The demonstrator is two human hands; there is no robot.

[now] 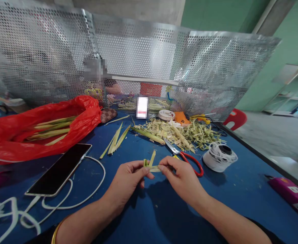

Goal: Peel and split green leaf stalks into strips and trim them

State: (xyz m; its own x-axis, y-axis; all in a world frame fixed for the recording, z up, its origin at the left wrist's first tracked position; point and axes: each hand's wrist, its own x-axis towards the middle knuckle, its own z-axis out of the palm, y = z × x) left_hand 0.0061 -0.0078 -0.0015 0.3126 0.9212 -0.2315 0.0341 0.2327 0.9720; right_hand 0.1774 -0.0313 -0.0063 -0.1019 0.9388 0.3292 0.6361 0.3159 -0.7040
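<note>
Both my hands meet over the blue table, pinching a small folded piece of pale green leaf strip. My left hand grips its left end with closed fingers. My right hand pinches the right end, fingers pressed together. One strip end sticks up between the hands. Red-handled scissors lie just behind my right hand, blades toward the back left.
A heap of leaf trimmings lies behind. Loose leaf strips lie centre-left. A red plastic bag holds more leaves. A phone with white cable sits left. A white spool stands right, a pink object far right. Perforated metal screens stand behind.
</note>
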